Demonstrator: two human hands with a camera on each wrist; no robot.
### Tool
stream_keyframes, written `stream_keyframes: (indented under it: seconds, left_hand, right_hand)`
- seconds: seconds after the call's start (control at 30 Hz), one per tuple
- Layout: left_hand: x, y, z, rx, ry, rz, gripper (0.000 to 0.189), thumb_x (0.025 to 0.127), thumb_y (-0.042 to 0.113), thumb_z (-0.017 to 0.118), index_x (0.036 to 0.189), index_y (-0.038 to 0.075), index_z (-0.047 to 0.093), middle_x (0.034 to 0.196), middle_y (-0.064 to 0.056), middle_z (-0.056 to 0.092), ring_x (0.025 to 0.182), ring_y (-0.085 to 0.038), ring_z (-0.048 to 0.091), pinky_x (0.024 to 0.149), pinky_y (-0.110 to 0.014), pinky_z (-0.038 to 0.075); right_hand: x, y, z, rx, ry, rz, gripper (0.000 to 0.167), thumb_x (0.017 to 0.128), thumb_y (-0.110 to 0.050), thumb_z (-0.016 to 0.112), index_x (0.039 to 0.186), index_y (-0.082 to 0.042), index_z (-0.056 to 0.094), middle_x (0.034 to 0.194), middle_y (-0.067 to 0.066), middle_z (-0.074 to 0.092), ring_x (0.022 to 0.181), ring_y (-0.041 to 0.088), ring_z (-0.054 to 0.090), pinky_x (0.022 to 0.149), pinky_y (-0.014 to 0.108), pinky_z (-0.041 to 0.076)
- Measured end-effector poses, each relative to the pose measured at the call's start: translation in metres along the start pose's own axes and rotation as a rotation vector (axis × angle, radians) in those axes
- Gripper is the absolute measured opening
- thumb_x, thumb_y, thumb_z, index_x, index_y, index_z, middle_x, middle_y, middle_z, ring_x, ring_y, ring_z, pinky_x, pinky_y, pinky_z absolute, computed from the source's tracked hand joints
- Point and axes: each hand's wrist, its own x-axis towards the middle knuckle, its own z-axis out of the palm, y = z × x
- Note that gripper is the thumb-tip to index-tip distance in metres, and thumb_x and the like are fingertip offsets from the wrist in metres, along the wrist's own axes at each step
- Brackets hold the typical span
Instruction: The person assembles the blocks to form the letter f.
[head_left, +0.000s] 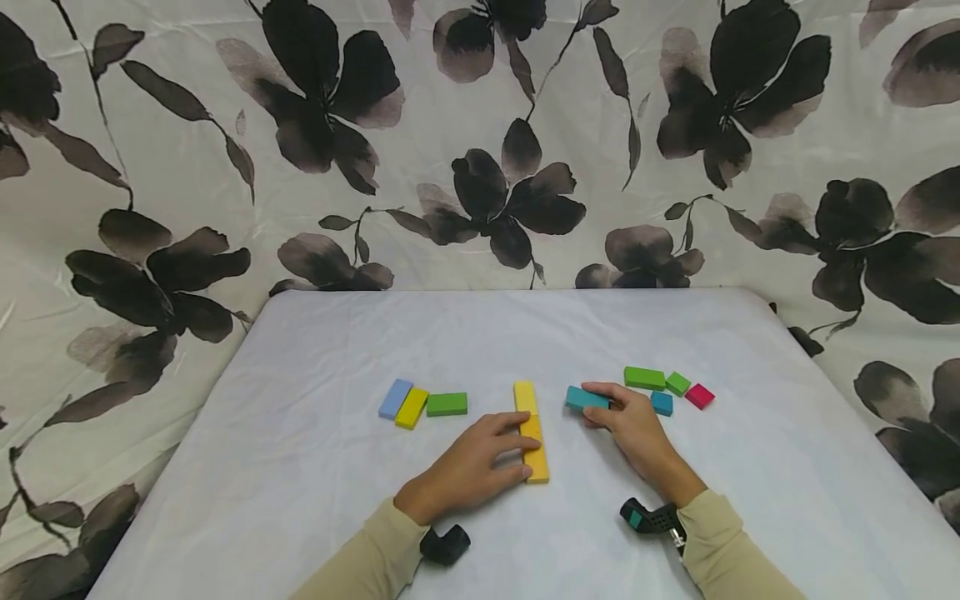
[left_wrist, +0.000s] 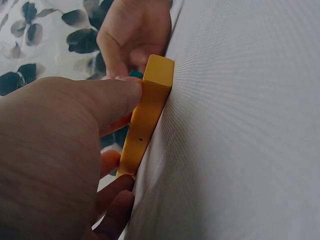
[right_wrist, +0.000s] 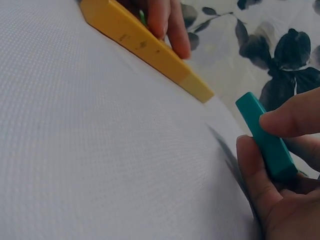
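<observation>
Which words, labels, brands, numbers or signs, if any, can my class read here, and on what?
None can be read.
The yellow block touched by the left hand bears small dark marks, too blurred to tell if they are writing.
The teal block in the right hand shows no lettering.

A white backdrop (head_left: 420, 133) printed with black and grey flowers fills the top of the head view and runs down both sides. Below it a white table (head_left: 240, 500), its surface finely woven, spreads across the lower middle, the far edge level, the sides slanting outward. The light is soft.
</observation>
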Motion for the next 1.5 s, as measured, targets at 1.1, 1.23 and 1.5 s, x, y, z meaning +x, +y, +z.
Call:
stream_keyframes:
  seconds: [1.1,1.23,1.5]
  left_hand:
    - [-0.002,0.002,-0.006,-0.002,0.018,0.045,0.034,0.097,0.039,0.066,0.13,0.029,0.068,0.153,0.003,0.042,0.14,-0.018,0.038,0.112,-0.043,0.035]
    - [-0.001,0.003,-0.007,-0.01,0.013,0.05,0.034,0.097,0.039,0.066,0.13,0.029,0.069,0.153,0.003,0.042,0.14,-0.018,0.038,0.112,-0.042,0.035]
    - [-0.003,0.002,-0.009,-0.003,0.008,0.043,0.035,0.097,0.04,0.065,0.13,0.027,0.068,0.153,0.002,0.042,0.14,-0.018,0.039,0.112,-0.042,0.036]
  right_hand:
    - [0.04,-0.02,0.017,-0.239,-0.072,0.001,0.042,0.095,-0.017,0.069,0.135,-0.009,0.061,0.121,0.01,0.065,0.096,0.021,0.064,0.082,0.03,0.051]
    - [0.037,-0.016,0.018,-0.229,-0.043,-0.007,0.04,0.095,-0.014,0.069,0.135,-0.009,0.062,0.129,0.01,0.06,0.099,0.023,0.059,0.08,0.027,0.051]
    - [0.037,-0.009,0.024,-0.309,-0.029,-0.05,0.039,0.096,-0.017,0.068,0.134,-0.011,0.063,0.142,0.01,0.053,0.119,0.024,0.048,0.099,0.039,0.043]
